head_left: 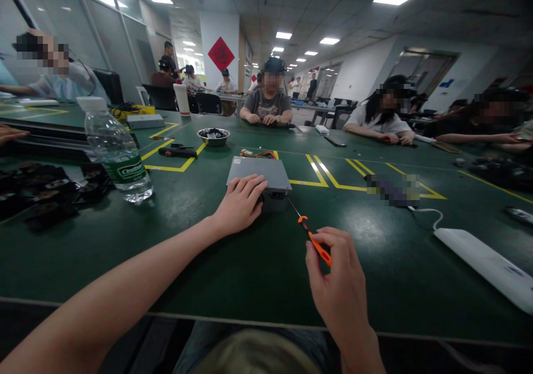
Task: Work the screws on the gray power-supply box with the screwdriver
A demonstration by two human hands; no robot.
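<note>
A grey metal computer power supply (266,173) lies on the green table, its near side facing me with a black power socket. Coloured cables (258,154) come out behind it. My left hand (242,200) rests on the box's left front corner, fingers laid over the top. In my right hand (336,268) is a screwdriver (315,239) with an orange and black handle, held between thumb and fingers. The thin shaft slants up and left, and its tip meets the box near the lower right front corner. Whether it sits in a screw is too small to tell.
A water bottle (120,154) stands left, beside black parts (54,193). Beyond are a metal bowl (213,135) of small parts, a black-and-red tool (177,152) and a white cup (182,100). A white power bank-like device (487,265) with a cable lies right. Several people sit around.
</note>
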